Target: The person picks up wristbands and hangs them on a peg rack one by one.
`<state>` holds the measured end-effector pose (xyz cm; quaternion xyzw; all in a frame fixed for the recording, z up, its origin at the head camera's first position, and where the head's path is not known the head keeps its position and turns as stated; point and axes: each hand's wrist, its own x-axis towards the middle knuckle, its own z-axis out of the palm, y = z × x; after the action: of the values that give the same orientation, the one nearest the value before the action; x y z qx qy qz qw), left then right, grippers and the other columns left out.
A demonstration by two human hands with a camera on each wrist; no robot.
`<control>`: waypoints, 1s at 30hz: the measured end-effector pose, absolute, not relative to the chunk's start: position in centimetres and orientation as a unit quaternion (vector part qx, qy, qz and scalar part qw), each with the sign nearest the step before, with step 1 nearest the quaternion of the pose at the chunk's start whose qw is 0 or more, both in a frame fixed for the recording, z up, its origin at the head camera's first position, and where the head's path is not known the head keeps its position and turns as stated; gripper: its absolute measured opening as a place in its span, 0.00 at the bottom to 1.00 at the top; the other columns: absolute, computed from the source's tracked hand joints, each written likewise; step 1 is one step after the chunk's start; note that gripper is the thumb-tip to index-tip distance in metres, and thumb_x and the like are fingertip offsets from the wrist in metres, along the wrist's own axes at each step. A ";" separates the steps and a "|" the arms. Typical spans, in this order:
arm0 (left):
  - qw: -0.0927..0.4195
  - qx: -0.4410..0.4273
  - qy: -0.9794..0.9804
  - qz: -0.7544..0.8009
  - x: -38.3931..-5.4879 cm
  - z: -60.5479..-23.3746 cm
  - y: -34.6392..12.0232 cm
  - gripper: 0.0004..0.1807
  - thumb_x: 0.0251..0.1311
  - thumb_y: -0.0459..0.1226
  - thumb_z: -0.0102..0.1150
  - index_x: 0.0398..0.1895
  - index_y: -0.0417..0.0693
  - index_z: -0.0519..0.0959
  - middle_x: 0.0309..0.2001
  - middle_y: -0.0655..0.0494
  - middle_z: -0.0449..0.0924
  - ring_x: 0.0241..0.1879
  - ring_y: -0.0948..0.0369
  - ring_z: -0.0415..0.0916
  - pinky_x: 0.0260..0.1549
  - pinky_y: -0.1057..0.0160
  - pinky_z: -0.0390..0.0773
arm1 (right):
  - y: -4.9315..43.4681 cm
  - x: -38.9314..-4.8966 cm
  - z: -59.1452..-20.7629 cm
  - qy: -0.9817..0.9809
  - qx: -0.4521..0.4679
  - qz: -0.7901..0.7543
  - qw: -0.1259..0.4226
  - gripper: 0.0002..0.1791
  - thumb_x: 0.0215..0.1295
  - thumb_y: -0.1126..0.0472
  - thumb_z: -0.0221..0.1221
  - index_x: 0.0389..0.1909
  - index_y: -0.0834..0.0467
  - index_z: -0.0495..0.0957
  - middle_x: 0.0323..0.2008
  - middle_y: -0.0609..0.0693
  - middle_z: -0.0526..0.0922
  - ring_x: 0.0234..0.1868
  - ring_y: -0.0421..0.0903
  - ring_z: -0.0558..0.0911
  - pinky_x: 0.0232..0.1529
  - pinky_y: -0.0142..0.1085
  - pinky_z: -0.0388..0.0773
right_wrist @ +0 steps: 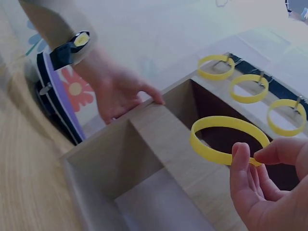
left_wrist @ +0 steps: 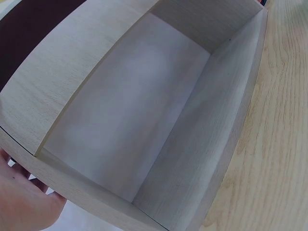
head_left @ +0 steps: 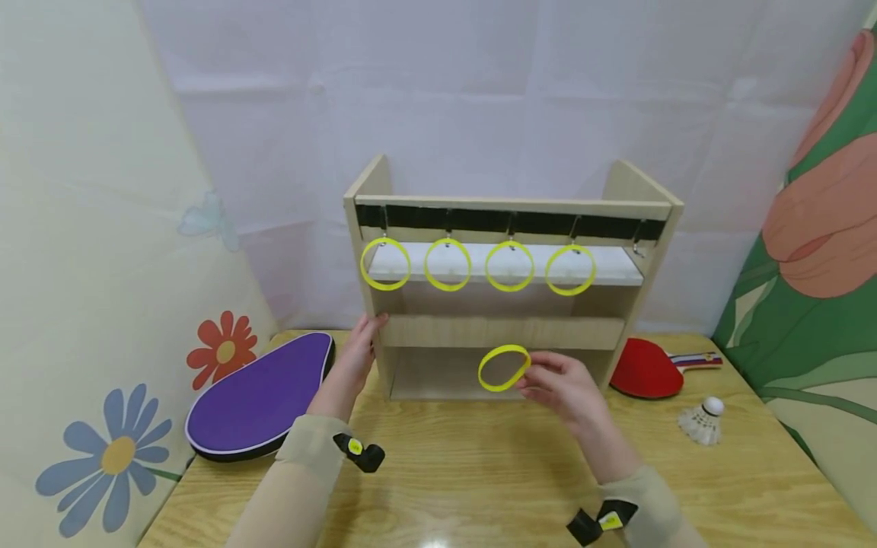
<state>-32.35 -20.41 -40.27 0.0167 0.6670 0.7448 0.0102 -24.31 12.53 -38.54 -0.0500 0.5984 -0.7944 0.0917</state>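
Observation:
In the head view, my right hand (head_left: 565,388) pinches a thin yellow ring (head_left: 503,348) between thumb and fingertips, in front of the lower compartment. The right wrist view shows this ring tilted and apart from the shelf. Against the left side of the wooden shelf unit (head_left: 500,332) rests my left hand (head_left: 356,354), its thumb on the front edge; part of it is hidden behind the panel. Several yellow rings, such as the leftmost ring (head_left: 362,266), hang from metal hooks on a black strip (head_left: 479,220). The rightmost hook (head_left: 639,240) has no ring on it.
A purple paddle case (head_left: 263,399) lies left of the shelf on the wooden table (head_left: 445,472). Right of it are a red table tennis paddle (head_left: 644,369) and a white shuttlecock (head_left: 702,422). Behind hangs a pale cloth (head_left: 493,99).

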 end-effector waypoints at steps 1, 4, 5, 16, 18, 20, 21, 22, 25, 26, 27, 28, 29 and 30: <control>0.010 0.017 0.668 0.744 -32.3 -40.2 -20.4 0.31 0.73 0.41 0.38 0.77 0.45 0.50 0.59 0.54 0.64 0.62 0.58 0.58 0.71 0.55 0.50 | 12.8 -24.2 -38.3 0.594 -0.054 -0.798 0.089 0.10 0.69 0.74 0.52 0.41 0.60 0.79 0.28 0.46 0.84 0.31 0.39 0.85 0.37 0.30 0.83; 0.013 0.020 0.672 0.740 -32.2 -40.2 -20.4 0.31 0.73 0.42 0.38 0.77 0.45 0.49 0.64 0.49 0.61 0.65 0.54 0.56 0.72 0.53 0.48 | 13.7 -23.9 -37.6 0.577 -0.067 -0.810 0.081 0.14 0.69 0.74 0.50 0.37 0.54 0.80 0.28 0.45 0.84 0.31 0.39 0.85 0.38 0.31 0.83; 0.013 0.021 0.673 0.739 -32.3 -40.2 -20.4 0.31 0.73 0.42 0.38 0.77 0.46 0.49 0.65 0.48 0.60 0.67 0.53 0.54 0.72 0.52 0.48 | 14.0 -23.8 -37.3 0.572 -0.072 -0.813 0.078 0.16 0.69 0.74 0.49 0.36 0.53 0.81 0.28 0.45 0.85 0.31 0.39 0.85 0.38 0.31 0.83; 0.011 0.021 0.674 0.738 -32.3 -40.1 -20.4 0.32 0.73 0.41 0.37 0.78 0.48 0.49 0.68 0.45 0.56 0.66 0.53 0.54 0.72 0.52 0.49 | 17.5 -23.1 -34.2 0.514 -0.071 -0.855 0.016 0.17 0.72 0.72 0.51 0.35 0.52 0.85 0.30 0.47 0.86 0.32 0.40 0.86 0.38 0.30 0.83; 0.011 0.023 0.676 0.737 -32.3 -40.1 -20.4 0.32 0.73 0.41 0.37 0.78 0.49 0.48 0.68 0.45 0.56 0.66 0.53 0.54 0.71 0.52 0.49 | 18.1 -23.1 -33.9 0.487 -0.075 -0.870 0.003 0.16 0.72 0.72 0.50 0.35 0.54 0.85 0.30 0.48 0.86 0.32 0.41 0.86 0.37 0.30 0.83; 0.011 0.024 0.677 0.736 -32.3 -40.1 -20.5 0.32 0.73 0.41 0.37 0.78 0.49 0.48 0.68 0.45 0.56 0.65 0.54 0.55 0.71 0.52 0.50 | 18.6 -23.0 -33.6 0.462 -0.074 -0.884 -0.008 0.15 0.72 0.72 0.50 0.35 0.56 0.84 0.30 0.49 0.86 0.32 0.42 0.86 0.37 0.30 0.83; 0.011 0.025 0.676 0.736 -32.3 -40.1 -20.5 0.32 0.73 0.41 0.37 0.78 0.50 0.48 0.68 0.45 0.56 0.65 0.55 0.55 0.70 0.52 0.50 | 18.8 -22.9 -33.4 0.453 -0.069 -0.889 -0.011 0.15 0.72 0.72 0.50 0.35 0.57 0.84 0.30 0.50 0.86 0.32 0.42 0.86 0.37 0.30 0.83; 0.011 0.025 0.676 0.736 -32.3 -40.1 -20.5 0.32 0.73 0.41 0.37 0.78 0.50 0.48 0.68 0.45 0.56 0.64 0.55 0.55 0.70 0.52 0.50 | 19.1 -22.9 -33.2 0.449 -0.058 -0.892 -0.013 0.14 0.72 0.71 0.51 0.35 0.57 0.84 0.30 0.50 0.86 0.32 0.42 0.86 0.38 0.30 0.83; 0.010 0.025 0.677 0.736 -32.3 -40.2 -20.5 0.32 0.73 0.41 0.37 0.78 0.50 0.48 0.67 0.46 0.57 0.63 0.57 0.56 0.69 0.53 0.51 | 19.8 -22.6 -32.6 0.426 -0.041 -0.904 -0.017 0.11 0.71 0.70 0.53 0.38 0.59 0.84 0.31 0.51 0.85 0.33 0.43 0.85 0.39 0.31 0.83; 0.010 0.024 0.677 0.736 -32.3 -40.2 -20.5 0.32 0.73 0.41 0.37 0.78 0.50 0.48 0.67 0.47 0.58 0.62 0.57 0.56 0.69 0.53 0.51 | 20.0 -22.6 -32.5 0.417 -0.040 -0.908 -0.020 0.10 0.71 0.70 0.53 0.39 0.60 0.84 0.32 0.51 0.85 0.33 0.43 0.85 0.39 0.31 0.83; 0.010 0.024 0.677 0.736 -32.3 -40.2 -20.5 0.32 0.73 0.41 0.37 0.78 0.49 0.49 0.67 0.47 0.58 0.63 0.57 0.56 0.69 0.53 0.51 | 20.2 -22.5 -32.3 0.411 -0.038 -0.911 -0.022 0.09 0.71 0.70 0.54 0.39 0.60 0.83 0.32 0.51 0.85 0.33 0.43 0.85 0.39 0.32 0.83; 0.010 0.023 0.676 0.736 -32.3 -40.2 -20.5 0.32 0.73 0.41 0.37 0.78 0.49 0.49 0.67 0.46 0.58 0.62 0.57 0.57 0.69 0.53 0.51 | 20.3 -22.5 -32.1 0.401 -0.043 -0.915 -0.027 0.08 0.70 0.70 0.54 0.39 0.61 0.83 0.32 0.52 0.85 0.33 0.44 0.85 0.39 0.32 0.83; 0.011 0.022 0.676 0.736 -32.3 -40.2 -20.4 0.32 0.73 0.41 0.37 0.78 0.49 0.49 0.66 0.47 0.58 0.62 0.57 0.57 0.69 0.53 0.51 | 20.5 -22.5 -32.0 0.390 -0.053 -0.919 -0.033 0.08 0.70 0.71 0.53 0.39 0.62 0.82 0.32 0.53 0.85 0.33 0.44 0.86 0.39 0.33 0.83; 0.011 0.022 0.675 0.737 -32.3 -40.2 -20.4 0.32 0.73 0.41 0.37 0.78 0.49 0.49 0.66 0.47 0.58 0.62 0.57 0.57 0.69 0.53 0.51 | 20.7 -22.5 -31.9 0.381 -0.061 -0.922 -0.040 0.08 0.70 0.72 0.53 0.38 0.63 0.82 0.32 0.53 0.85 0.33 0.45 0.86 0.39 0.33 0.84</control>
<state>-32.32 -20.45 -40.20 0.0220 0.6752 0.7372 0.0107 -22.47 20.70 -31.93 -0.0608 0.3812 -0.9216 -0.0398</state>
